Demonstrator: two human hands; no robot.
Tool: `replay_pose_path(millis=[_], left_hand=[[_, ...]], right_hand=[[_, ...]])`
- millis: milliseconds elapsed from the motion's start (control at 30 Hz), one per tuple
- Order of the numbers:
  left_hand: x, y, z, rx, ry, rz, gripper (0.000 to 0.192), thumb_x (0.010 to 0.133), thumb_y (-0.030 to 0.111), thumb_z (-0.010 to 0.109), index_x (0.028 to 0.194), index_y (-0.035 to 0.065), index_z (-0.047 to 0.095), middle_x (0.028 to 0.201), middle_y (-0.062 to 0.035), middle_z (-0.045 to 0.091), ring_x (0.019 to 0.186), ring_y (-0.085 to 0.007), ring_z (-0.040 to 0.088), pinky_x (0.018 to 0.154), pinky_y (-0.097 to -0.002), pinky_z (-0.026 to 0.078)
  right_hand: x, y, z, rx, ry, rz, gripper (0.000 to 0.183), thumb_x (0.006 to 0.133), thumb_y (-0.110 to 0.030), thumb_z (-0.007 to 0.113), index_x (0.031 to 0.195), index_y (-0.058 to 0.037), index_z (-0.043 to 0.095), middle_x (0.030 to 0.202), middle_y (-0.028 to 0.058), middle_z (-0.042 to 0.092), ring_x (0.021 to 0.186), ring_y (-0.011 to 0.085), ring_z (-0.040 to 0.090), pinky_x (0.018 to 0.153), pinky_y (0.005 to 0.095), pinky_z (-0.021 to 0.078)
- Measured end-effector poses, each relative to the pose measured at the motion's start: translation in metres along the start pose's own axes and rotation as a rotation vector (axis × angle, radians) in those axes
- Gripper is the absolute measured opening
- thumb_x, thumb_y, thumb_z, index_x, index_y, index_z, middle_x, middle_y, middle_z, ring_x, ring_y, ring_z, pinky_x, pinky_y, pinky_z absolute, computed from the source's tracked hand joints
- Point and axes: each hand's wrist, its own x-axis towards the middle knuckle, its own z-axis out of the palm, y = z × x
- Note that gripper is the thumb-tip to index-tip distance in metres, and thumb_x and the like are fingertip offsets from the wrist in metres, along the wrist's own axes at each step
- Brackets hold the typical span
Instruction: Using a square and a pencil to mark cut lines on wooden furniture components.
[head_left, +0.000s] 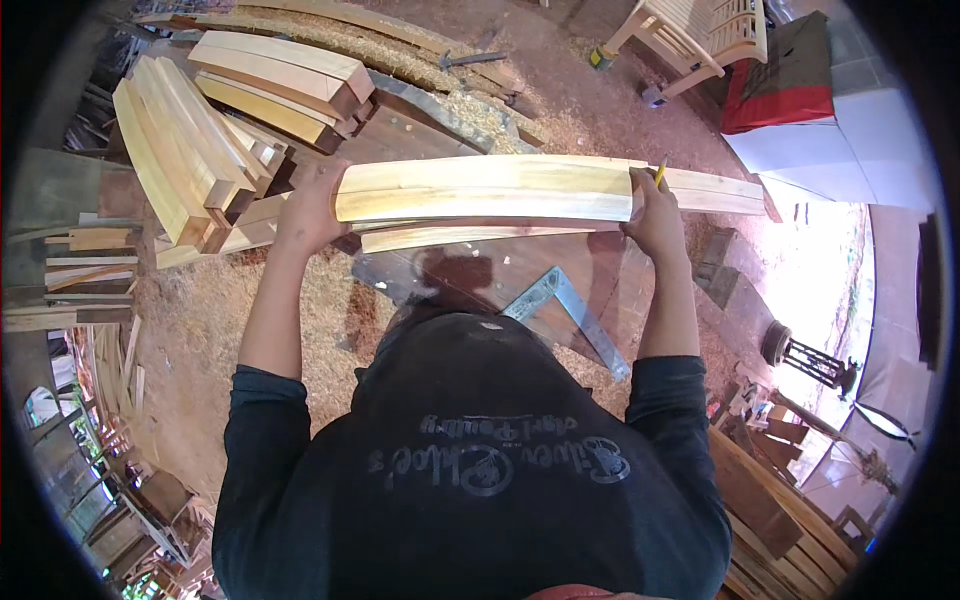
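Note:
Two pale wooden boards (487, 187) lie side by side, spanning the space between my hands. At their left end my left hand (311, 206) grips them. My right hand (657, 214) clasps the other end and also has a yellow pencil (661, 171) between its fingers, point upward. Just below them in the picture is another wooden piece (420, 237), partly covered. Longer boards (720, 192) stick out past my right hand. A metal carpenter's square (555, 280) rests on the dark worktop (600, 259) nearer my body.
Stacked wooden pieces (172, 150) sit at the left, with another stack (281, 67) behind. A hammer (476, 58) lies among wood shavings at the back. A slatted wooden chair (697, 37) stands far right. Hollow blocks (720, 262) are right of the worktop; planks (780, 502) lie lower right.

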Motion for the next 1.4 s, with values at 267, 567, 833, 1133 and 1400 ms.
replay_pose_path(millis=[267,567,833,1133,1400], left_hand=[[-0.011,-0.019,0.018,-0.161,0.106,0.027,0.121,0.064,0.016,0.098,0.166,0.0290,0.035,0.158,-0.0177,0.045,0.140,-0.0405,0.055,0.116,-0.0491,0.050],[-0.025,-0.044,0.026,-0.599,0.072,-0.238,0.103,0.074,0.035,0.098,0.157,0.0002,0.048,0.137,-0.0213,0.069,0.125,-0.0294,0.068,0.104,-0.0371,0.055],[-0.035,-0.044,0.047,-0.808,0.122,-0.342,0.055,0.090,0.026,0.088,0.128,-0.0076,0.069,0.112,-0.0144,0.078,0.098,-0.0169,0.074,0.089,-0.0316,0.058],[-0.048,-0.033,0.069,-1.307,0.338,-0.291,0.044,0.092,-0.008,0.074,0.133,-0.0053,0.059,0.128,-0.0143,0.070,0.114,-0.0178,0.069,0.099,-0.0293,0.056],[-0.042,-0.041,0.067,-1.202,0.308,-0.266,0.048,0.091,-0.008,0.075,0.135,-0.0062,0.056,0.131,-0.0164,0.068,0.119,-0.0187,0.068,0.098,-0.0299,0.057]], right_hand=[[-0.002,0.013,0.007,0.086,0.014,-0.045,0.101,0.065,-0.005,0.091,0.156,-0.0146,0.049,0.152,0.0236,0.056,0.140,0.0443,0.055,0.117,0.0482,0.0485],[-0.007,0.045,0.002,0.210,-0.074,0.300,0.092,0.087,-0.052,0.084,0.152,0.0054,0.051,0.135,0.0304,0.068,0.127,0.0435,0.066,0.106,0.0486,0.0536],[-0.013,0.029,0.011,0.101,0.152,0.438,0.057,0.093,-0.046,0.079,0.116,0.0052,0.070,0.100,0.0210,0.075,0.085,0.0365,0.074,0.082,0.0467,0.0578],[-0.028,0.048,0.033,0.603,0.199,0.419,0.050,0.083,-0.015,0.087,0.123,0.0051,0.065,0.112,0.0123,0.070,0.101,0.0239,0.065,0.093,0.0375,0.0530],[-0.032,0.032,0.022,0.626,0.184,0.361,0.060,0.082,-0.011,0.088,0.134,0.0040,0.062,0.121,0.0156,0.070,0.111,0.0222,0.065,0.098,0.0363,0.0532]])
